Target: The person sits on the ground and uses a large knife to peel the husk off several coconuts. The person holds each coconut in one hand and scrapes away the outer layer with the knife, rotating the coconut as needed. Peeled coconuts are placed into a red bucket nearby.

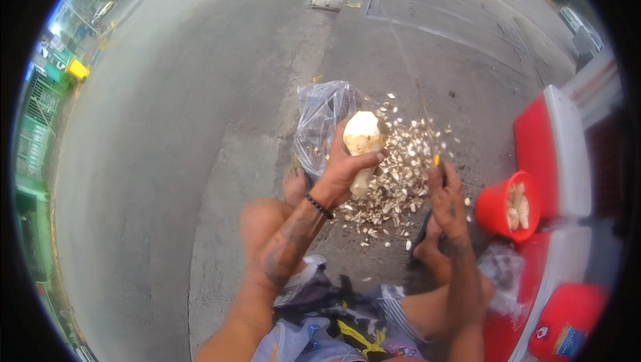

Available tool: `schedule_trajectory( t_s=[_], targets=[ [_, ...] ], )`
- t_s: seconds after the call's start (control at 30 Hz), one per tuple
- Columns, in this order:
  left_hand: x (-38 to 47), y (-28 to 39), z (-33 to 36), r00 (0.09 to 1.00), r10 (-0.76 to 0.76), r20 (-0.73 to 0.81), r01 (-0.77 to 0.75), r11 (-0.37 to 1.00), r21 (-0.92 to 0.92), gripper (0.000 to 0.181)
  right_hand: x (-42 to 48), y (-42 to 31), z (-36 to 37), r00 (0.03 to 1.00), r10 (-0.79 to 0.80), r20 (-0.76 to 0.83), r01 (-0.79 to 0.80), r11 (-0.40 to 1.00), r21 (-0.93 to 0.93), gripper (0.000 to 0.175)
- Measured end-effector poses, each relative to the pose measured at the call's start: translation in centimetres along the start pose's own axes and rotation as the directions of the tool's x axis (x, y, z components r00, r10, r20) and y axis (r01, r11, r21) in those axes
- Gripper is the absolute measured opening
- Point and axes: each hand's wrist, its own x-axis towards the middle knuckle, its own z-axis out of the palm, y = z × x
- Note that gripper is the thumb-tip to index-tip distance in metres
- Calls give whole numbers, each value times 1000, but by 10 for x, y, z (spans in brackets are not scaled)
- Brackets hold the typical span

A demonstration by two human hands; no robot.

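Observation:
My left hand grips a thick, partly peeled root vegetable. Its upper end is bare and creamy white, while brown patches of skin remain around the middle. My right hand, apart from the root on the right, is closed around a knife with a yellow and dark handle. The thin blade points away from me and is blurred. Beneath both hands a heap of white and brown peelings is scattered over the concrete. Beside the heap, partly behind my left hand, lies a clear plastic bag.
At right, a red bucket holds several pale, peeled-looking roots. Red and white cooler boxes line that side, with a crumpled plastic bag and a red container nearer me. My feet flank the peelings on the concrete ground.

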Motion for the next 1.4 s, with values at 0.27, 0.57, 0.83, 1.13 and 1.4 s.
schedule_trajectory(
  t_s=[0.27,0.57,0.83,1.13,1.4],
  targets=[
    [-6,-15,10,984,-180,-14,180,982,51,85,1,8,6,993,117,16,-117,993,19,61],
    [-15,-28,7,908,-419,-33,420,902,97,70,-13,13,7,960,-252,125,280,902,-328,68],
    [-18,-49,0,948,-312,-64,317,945,76,33,-10,17,8,942,-304,142,335,878,-343,70],
    [-15,-35,7,939,-342,-37,340,939,-42,73,-11,12,7,997,33,66,-19,981,-192,71],
    [-18,-37,2,914,-402,-50,401,916,-24,50,-10,13,13,983,-104,151,153,919,-364,71]
  ],
)
